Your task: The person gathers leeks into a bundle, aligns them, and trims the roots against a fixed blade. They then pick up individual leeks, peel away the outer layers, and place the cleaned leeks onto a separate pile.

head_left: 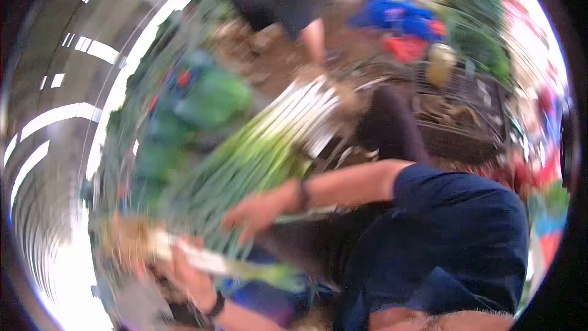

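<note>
bright white light pours in beyond my hands, where the open side (67,294) burns out completely, and pale panels (101,51) glow in the dim grey roof (37,37) farther off. my left hand (190,270) and my right hand (257,209) are both smeared by motion blur, and the bundle of leeks (269,129) beside them streaks too. behind my hands, my navy shirt (459,227) falls dark. everything bends toward a round edge with black corners and bluish fringing.
</note>
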Demonstrator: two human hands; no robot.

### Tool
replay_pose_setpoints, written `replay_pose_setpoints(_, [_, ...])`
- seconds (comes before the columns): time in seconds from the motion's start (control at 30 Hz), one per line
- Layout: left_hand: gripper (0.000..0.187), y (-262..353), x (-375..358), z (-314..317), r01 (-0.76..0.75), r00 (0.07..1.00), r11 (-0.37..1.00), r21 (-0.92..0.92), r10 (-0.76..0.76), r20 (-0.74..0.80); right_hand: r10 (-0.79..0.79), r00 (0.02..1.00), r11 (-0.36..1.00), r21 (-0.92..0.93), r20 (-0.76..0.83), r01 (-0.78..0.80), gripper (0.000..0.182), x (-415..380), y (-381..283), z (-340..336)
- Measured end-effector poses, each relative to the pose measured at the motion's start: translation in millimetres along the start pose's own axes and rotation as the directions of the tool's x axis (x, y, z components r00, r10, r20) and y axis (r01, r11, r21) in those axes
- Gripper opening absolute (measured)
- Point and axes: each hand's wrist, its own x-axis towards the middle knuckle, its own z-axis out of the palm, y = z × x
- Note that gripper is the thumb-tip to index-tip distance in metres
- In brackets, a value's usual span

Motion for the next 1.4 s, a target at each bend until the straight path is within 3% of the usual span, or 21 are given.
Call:
replay_pose_setpoints(0.07, [0.043, 18, 9, 32, 0.009, 0.989, 0.998, -0.068, 0.001, 0.145, -0.168, 0.960, 0.877, 0.479, 0.224, 0.042, 0.060, 47, 9, 32])
replay_pose_setpoints(0.2, [0.060, 40, 17, 55, 0.132, 0.958, 0.981, 0.145, -0.164, 0.237, -0.096, 0.992, 0.747, 0.665, 0.077, 0.021, 0.037, 65, -11, 42])
replay_pose_setpoints(0.27, [0.079, 11, 33, 52, -0.121, 0.946, 0.969, -0.214, 0.178, 0.269, -0.083, 0.991, 0.684, 0.717, -0.103, 0.132, 0.023, 59, -24, 42])
replay_pose_setpoints(0.3, [0.079, 13, 31, 58, -0.121, 0.945, 0.967, -0.223, 0.181, 0.272, -0.078, 0.991, 0.690, 0.712, -0.107, 0.131, 0.023, 53, -28, 38])
replay_pose_setpoints(0.37, [0.098, 24, 5, 68, -0.363, 0.931, 0.885, 0.290, 0.336, 0.142, 0.088, 0.885, 0.781, 0.583, -0.458, 0.224, 0.021, 45, -34, 29])
replay_pose_setpoints(0.43, [0.115, 1, -38, 77, -0.310, 0.950, 0.803, 0.510, 0.286, 0.128, 0.216, 0.792, 0.791, 0.578, -0.571, 0.201, 0.016, 43, -29, 9])
replay_pose_setpoints(0.5, [0.118, -53, -78, 95, -0.271, 0.960, 0.589, 0.761, 0.226, 0.166, 0.351, 0.719, 0.628, 0.720, -0.600, 0.295, 0.015, 41, -39, -13])
replay_pose_setpoints(0.6, [0.102, -90, -101, 114, -0.095, 0.992, 0.457, 0.884, 0.118, 0.045, 0.431, 0.642, 0.534, 0.753, -0.634, 0.385, 0.015, 28, -50, -21])
replay_pose_setpoints(0.67, [0.079, -120, -96, 112, 0.160, 0.986, 0.446, 0.881, -0.112, -0.122, 0.438, 0.606, 0.524, 0.737, -0.664, 0.428, 0.015, 17, -33, -19])
replay_pose_setpoints(0.73, [0.072, -122, -90, 105, 0.032, 0.995, 0.427, 0.904, -0.103, 0.013, 0.429, 0.538, 0.544, 0.683, -0.726, 0.487, 0.020, 0, -8, -28])
replay_pose_setpoints(0.8, [0.067, -103, -74, 107, -0.207, 0.963, 0.413, 0.887, -0.075, 0.259, 0.447, 0.359, 0.590, 0.572, -0.819, 0.570, 0.029, -34, 9, -51])
replay_pose_setpoints(0.9, [0.069, -77, -44, 121, -0.454, 0.862, 0.336, 0.825, -0.070, 0.502, 0.498, -0.012, 0.792, 0.449, -0.867, 0.413, 0.018, -95, 56, -107])
replay_pose_setpoints(0.97, [0.070, -74, -25, 137, -0.551, 0.788, 0.265, 0.791, -0.145, 0.598, 0.605, -0.156, 0.720, 0.452, -0.781, 0.527, 0.027, -134, 47, -139])
replay_pose_setpoints(1.1, [0.061, -85, 21, 176, -0.673, 0.704, 0.280, 0.685, -0.043, 0.709, 0.526, 0.044, 0.803, 0.513, -0.849, 0.303, 0.036, -189, 79, -156])
replay_pose_setpoints(1.13, [0.058, -93, 35, 180, -0.698, 0.691, 0.304, 0.648, 0.047, 0.722, 0.472, 0.236, 0.850, 0.510, -0.849, 0.135, 0.038, -196, 91, -155])
replay_pose_setpoints(1.17, [0.064, -81, 50, 187, -0.613, 0.731, 0.302, 0.730, -0.136, 0.669, 0.433, 0.425, 0.883, 0.468, -0.795, -0.024, 0.040, -202, 104, -149])
replay_pose_setpoints(1.2, [0.065, -84, 64, 188, -0.648, 0.726, 0.282, 0.708, -0.052, 0.685, 0.565, 0.592, 0.814, 0.507, -0.575, -0.284, 0.046, -196, 85, -141])
replay_pose_setpoints(1.23, [0.065, -80, 75, 192, -0.639, 0.741, 0.244, 0.729, -0.056, 0.669, 0.695, 0.606, 0.719, 0.395, -0.387, -0.572, 0.049, -180, 103, -129])
replay_pose_setpoints(1.27, [0.066, -77, 84, 193, -0.620, 0.757, 0.236, 0.748, -0.071, 0.650, 0.646, 0.658, 0.736, 0.084, -0.387, -0.672, 0.050, -165, 149, -101])
replay_pose_setpoints(1.3, [0.066, -73, 90, 196, -0.602, 0.772, 0.227, 0.765, -0.078, 0.631, 0.736, 0.628, 0.593, -0.208, -0.252, -0.778, 0.051, -144, 144, -84])
replay_pose_setpoints(1.4, [0.067, -52, 90, 201, -0.508, 0.827, 0.207, 0.836, -0.155, 0.540, 0.690, 0.704, 0.650, -0.285, -0.168, -0.705, 0.050, -104, 207, -18])
